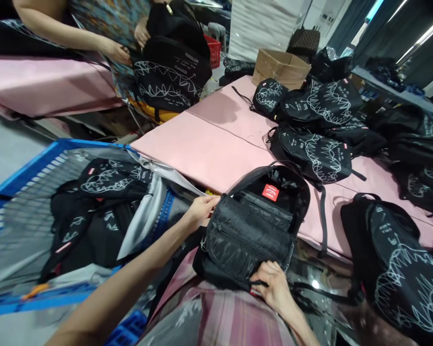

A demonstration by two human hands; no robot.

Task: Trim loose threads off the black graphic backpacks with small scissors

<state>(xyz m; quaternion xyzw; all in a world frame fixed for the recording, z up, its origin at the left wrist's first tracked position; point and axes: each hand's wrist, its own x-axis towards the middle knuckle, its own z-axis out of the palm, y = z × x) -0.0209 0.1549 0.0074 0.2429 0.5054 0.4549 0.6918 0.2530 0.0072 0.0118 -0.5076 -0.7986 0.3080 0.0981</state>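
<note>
A black backpack (252, 230) lies unzipped in front of me, its front panel folded down toward my lap. Its inside shows a red label (270, 192) and dark pockets. My left hand (202, 211) pinches the bag's edge at its left side. Closer to my body, my right hand (272, 283) is closed on the lower edge of the folded panel; some of its fingers are hidden in the fabric. The bag's far part rests on the edge of a pink-covered table (209, 149).
A blue basket (39, 163) at left holds black backpacks (111, 178) with white scribble prints. Several similar bags (313, 149) and a cardboard box (281, 67) stand on the table. Across it, another person's hands (117, 50) handle a printed backpack (169, 72).
</note>
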